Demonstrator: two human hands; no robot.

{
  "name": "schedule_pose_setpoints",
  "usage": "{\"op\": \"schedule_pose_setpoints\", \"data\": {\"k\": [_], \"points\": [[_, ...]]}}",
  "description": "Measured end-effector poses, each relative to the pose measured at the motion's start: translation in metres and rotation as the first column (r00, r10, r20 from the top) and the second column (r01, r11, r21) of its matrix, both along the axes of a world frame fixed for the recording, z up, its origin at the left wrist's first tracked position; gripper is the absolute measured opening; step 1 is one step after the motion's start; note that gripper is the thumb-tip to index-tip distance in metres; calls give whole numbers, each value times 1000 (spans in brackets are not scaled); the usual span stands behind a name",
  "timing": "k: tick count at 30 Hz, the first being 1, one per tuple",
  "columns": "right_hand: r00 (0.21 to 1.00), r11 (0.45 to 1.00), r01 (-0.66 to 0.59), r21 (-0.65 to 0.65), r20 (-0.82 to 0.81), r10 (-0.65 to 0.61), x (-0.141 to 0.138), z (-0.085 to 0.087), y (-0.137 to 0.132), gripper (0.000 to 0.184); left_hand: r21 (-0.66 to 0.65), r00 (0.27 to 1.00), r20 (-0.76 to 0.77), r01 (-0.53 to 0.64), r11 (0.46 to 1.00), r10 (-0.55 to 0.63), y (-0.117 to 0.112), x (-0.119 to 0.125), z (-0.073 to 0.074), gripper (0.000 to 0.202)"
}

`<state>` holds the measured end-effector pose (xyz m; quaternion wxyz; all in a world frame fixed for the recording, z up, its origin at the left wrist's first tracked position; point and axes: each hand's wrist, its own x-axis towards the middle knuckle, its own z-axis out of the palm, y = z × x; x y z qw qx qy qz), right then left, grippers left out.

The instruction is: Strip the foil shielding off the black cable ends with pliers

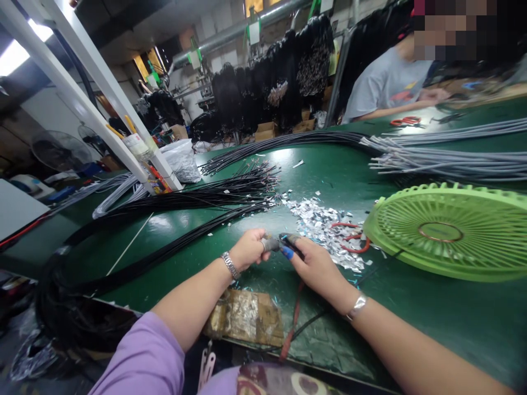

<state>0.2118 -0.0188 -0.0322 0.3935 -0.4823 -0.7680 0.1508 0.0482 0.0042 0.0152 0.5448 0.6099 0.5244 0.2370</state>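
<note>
My left hand [254, 247] is closed in a pinch above the green table, its fingertips covered in grey wrap. Facing it, my right hand [315, 262] is also closed, with blue on the thumb and dark grey on the fingers. The fingertips of both hands nearly meet; whatever lies between them is too small or hidden to name. Just beyond them spreads a heap of silvery foil scraps [315, 219]. Red-handled pliers [356, 244] lie at its right side. To the left, a bundle of black cables [185, 238] points its ends toward the scraps.
A green plastic fan grille [465, 230] lies at the right. Behind it are grey cables [444, 162] and red-handled scissors [405, 122]. A taped cardboard piece [251, 318] sits at the near edge. A white post [119, 99] rises at left. A person [382, 82] sits across the table.
</note>
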Motion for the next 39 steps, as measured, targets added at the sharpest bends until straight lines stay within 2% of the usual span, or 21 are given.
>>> {"op": "schedule_pose_setpoints", "data": {"k": [5,8,13,17,20,24,27,29,30,32,34,35,37,39], "points": [[999,1000,27,-2,20,-27,-1,-1,-1,14,7,998,15,-61,998,61,0,2,-1,27],[999,999,41,-30,10,-40,-3,-3,0,14,72,995,-45,-85,994,89,1,2,-4,17],[998,997,38,-72,-43,-41,-7,-3,2,17,296,979,-191,-14,955,73,1,0,-8,18],[997,996,28,-88,-68,-34,-9,-3,2,18,398,957,-285,68,915,53,-1,1,-6,23],[997,996,26,-87,-75,-33,-9,-2,1,18,399,957,-284,63,915,58,-2,2,-5,23],[995,994,-3,-107,-104,-8,-6,1,0,16,308,978,-183,-38,951,99,1,-1,-5,18],[972,984,-47,-172,-234,5,2,7,2,17,237,995,-72,-49,970,68,3,-3,-5,23],[913,954,-100,-284,-408,-25,6,10,4,27,224,1000,-30,1,975,6,3,-4,-4,32],[865,920,-156,-360,-499,-48,7,11,4,33,232,999,-24,35,972,-30,2,-5,-4,35],[764,818,-305,-488,-638,-96,7,13,4,41,270,995,-37,101,958,-94,1,-5,-2,39],[694,721,-431,-543,-710,-120,5,14,3,44,317,989,-60,150,937,-138,0,-5,0,41],[674,693,-470,-547,-729,-117,4,14,2,43,334,986,-71,165,928,-150,0,-5,0,41],[664,677,-502,-538,-742,-97,2,12,1,42,356,984,-86,179,917,-159,0,-5,0,40],[696,703,-486,-520,-716,-49,2,10,2,41,363,982,-86,188,913,-168,0,-6,-2,38]]}}
